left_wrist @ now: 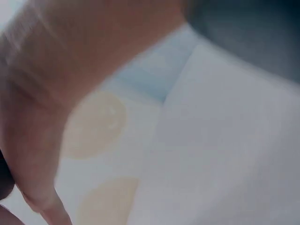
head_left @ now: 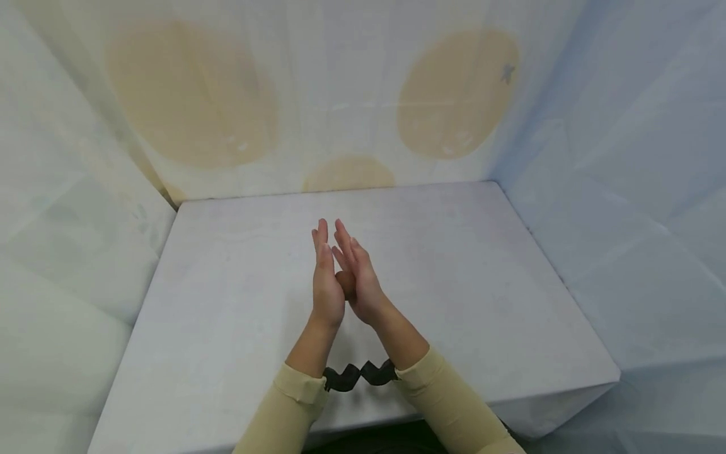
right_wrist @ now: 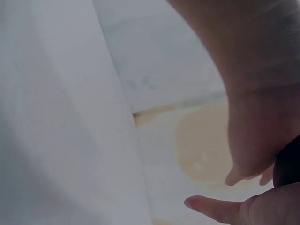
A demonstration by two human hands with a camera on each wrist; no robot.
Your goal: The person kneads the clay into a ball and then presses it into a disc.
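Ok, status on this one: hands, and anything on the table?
Left hand and right hand pressed palm to palm, fingers straight, above the table. Nothing visibly held. Nothing in the way.

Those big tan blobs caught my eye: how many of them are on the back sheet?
3. One large tan circle at upper left, one at upper right, and a smaller one low in the middle, partly cut off by the table; more may be hidden.

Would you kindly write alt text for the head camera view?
A person's left hand and right hand are pressed palm to palm, fingers straight, above a pale cloth-covered table. Beige sleeves cover both forearms, and white draped fabric with large tan ovals hangs behind.
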